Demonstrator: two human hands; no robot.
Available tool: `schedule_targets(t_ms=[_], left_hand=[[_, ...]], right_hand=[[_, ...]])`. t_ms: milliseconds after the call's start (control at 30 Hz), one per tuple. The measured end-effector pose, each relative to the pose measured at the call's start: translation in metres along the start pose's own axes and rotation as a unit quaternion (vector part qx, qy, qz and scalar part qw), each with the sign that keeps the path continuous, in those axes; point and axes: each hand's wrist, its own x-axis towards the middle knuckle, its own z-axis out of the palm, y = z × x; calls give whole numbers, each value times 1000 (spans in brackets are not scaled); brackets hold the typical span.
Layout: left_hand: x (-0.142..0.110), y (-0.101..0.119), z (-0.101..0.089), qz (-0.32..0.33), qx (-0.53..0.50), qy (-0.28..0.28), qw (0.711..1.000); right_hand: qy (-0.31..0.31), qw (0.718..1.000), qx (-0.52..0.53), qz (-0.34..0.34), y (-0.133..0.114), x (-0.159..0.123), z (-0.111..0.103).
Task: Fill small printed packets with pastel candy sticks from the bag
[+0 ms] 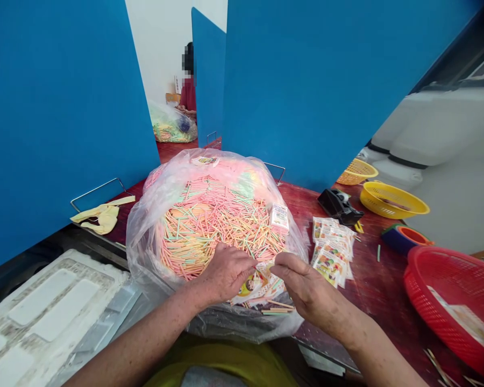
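Observation:
A big clear plastic bag full of thin pastel sticks stands in front of me on the red table. My left hand is closed at the bag's near rim, gripping small printed paper packets. My right hand meets it from the right, fingers pinched on the same packets. A few loose sticks lie just under the packets. One small packet rests on the sticks at the bag's right side.
A stack of printed packets lies right of the bag, with a black tape dispenser behind. Yellow baskets, tape rolls and a red basket stand at right. Blue dividers wall the back. A white foam tray is at left. Another person sits far behind.

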Motion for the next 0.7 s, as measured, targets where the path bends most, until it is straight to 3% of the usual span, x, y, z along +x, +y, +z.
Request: schedule_targets(t_ms=[100, 233, 300, 433, 533, 700], left_hand=[[0, 3, 1, 17, 9, -5, 1000], [-3, 2, 3, 31, -19, 34, 999], [-5, 0, 4, 26, -33, 56, 998], [-4, -3, 3, -1, -30, 74, 997], [-2, 0, 2, -3, 7, 47, 999], [-1, 7, 5, 27, 28, 33, 999]], right_hand=[[-38, 999, 7, -6, -2, 9, -2], [63, 998, -17, -21, 2, 13, -3], [79, 996, -24, -22, 3, 10, -4], [10, 999, -28, -12, -6, 4, -5], [-51, 998, -21, 8, -12, 6, -6], [-58, 997, 51, 19, -6, 12, -2]])
